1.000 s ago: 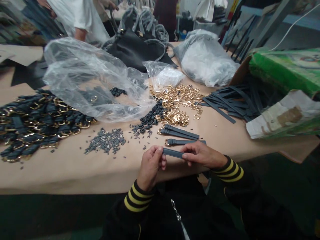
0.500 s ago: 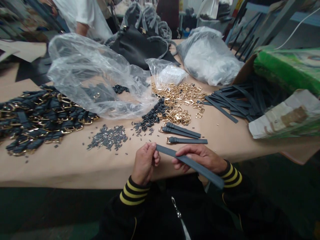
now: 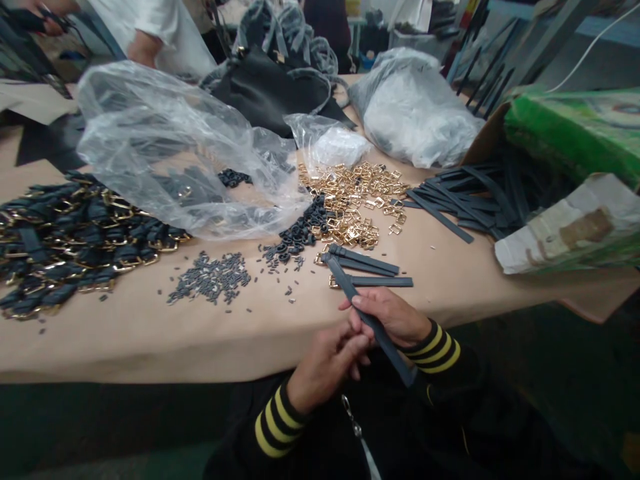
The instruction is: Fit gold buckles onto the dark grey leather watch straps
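Note:
A dark grey strap point(image 3: 389, 347) slants across the front of the table, held in my right hand point(image 3: 393, 315) with the thumb on top. Its upper end overlaps the short buckled straps point(image 3: 383, 281) lying on the table. My left hand point(image 3: 327, 363) is just below, its fingers curled and closed against the fingers of my right hand; whatever they pinch, if anything, is hidden. Beyond the hands lie a heap of gold buckles point(image 3: 356, 230), a pile of dark strap loops point(image 3: 293, 241) and a scatter of small dark pieces point(image 3: 210, 277).
Finished-looking buckled straps point(image 3: 75, 240) are heaped at left. A clear plastic bag point(image 3: 165, 147) sprawls behind them. Loose dark straps point(image 3: 470, 197) spill from a green box point(image 3: 575, 133) at right. A black bag point(image 3: 270, 87) lies at the back; a person point(image 3: 160, 40) stands beyond.
My left hand has let go of the strap's far end and come down beside my right hand. The strap has swung to a steeper slant, still in my right hand.

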A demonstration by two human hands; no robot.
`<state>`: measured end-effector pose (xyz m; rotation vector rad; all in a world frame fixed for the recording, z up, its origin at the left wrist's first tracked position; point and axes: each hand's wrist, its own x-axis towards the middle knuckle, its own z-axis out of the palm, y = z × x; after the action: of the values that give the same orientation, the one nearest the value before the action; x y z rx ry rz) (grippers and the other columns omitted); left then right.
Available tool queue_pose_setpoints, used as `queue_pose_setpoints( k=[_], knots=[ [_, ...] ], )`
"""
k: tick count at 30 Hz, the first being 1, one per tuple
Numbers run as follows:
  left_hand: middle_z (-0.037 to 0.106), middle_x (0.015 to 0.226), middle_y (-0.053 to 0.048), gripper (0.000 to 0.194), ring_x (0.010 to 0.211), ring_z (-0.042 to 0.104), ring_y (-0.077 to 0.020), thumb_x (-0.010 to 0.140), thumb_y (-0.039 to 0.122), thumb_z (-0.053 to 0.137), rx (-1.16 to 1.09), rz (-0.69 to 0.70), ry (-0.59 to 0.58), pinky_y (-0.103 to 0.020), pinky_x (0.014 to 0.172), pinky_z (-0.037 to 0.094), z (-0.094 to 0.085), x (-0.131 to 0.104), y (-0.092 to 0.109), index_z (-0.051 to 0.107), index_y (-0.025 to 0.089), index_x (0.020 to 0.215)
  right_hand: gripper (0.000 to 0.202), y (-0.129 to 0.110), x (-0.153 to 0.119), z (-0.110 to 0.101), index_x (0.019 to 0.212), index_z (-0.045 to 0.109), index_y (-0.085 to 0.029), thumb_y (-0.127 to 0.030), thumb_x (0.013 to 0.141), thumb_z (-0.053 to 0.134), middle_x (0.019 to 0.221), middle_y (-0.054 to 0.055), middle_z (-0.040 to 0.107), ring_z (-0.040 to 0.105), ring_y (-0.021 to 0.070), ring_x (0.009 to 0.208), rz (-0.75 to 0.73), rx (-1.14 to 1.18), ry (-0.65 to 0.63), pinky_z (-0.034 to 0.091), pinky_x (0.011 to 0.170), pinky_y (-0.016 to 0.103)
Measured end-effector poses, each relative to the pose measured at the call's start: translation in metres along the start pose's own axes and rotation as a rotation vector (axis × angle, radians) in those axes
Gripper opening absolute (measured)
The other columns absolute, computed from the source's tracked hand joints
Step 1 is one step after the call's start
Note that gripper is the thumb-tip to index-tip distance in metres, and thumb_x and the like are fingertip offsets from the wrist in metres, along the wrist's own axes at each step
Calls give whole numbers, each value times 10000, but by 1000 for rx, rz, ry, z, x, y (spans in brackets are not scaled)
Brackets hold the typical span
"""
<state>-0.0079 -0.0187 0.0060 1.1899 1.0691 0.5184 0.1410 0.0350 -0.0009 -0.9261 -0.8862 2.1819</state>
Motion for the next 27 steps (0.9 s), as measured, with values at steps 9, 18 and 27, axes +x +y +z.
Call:
queue_pose_setpoints(
  k=[9,18,27],
  knots=[
    [532,508,32,322,414,479,-67,736,455,569,-390,35,381,-138,348,346,-36,28,0,502,145,790,346,1,-6,3,901,540,-91,-418,787,539,568,15,622,528,63,371,164,-135,-170,387,359,138],
    [535,468,44,259,366,467,-60,712,364,617,-410,31,476,-142,350,368,-36,29,-1,488,142,749,307,7,-3,3,966,463,-146,-398,805,536,726,30,636,604,84,535,104,-190,-101,475,496,181],
    [592,876,-66,62,836,576,-164,778,212,536,173,298,694,-282,732,473,-24,25,-2,569,164,756,218,7,4,11,849,497,-126,-340,815,530,772,49,630,524,61,510,-147,-354,-2,391,453,173]
  ],
)
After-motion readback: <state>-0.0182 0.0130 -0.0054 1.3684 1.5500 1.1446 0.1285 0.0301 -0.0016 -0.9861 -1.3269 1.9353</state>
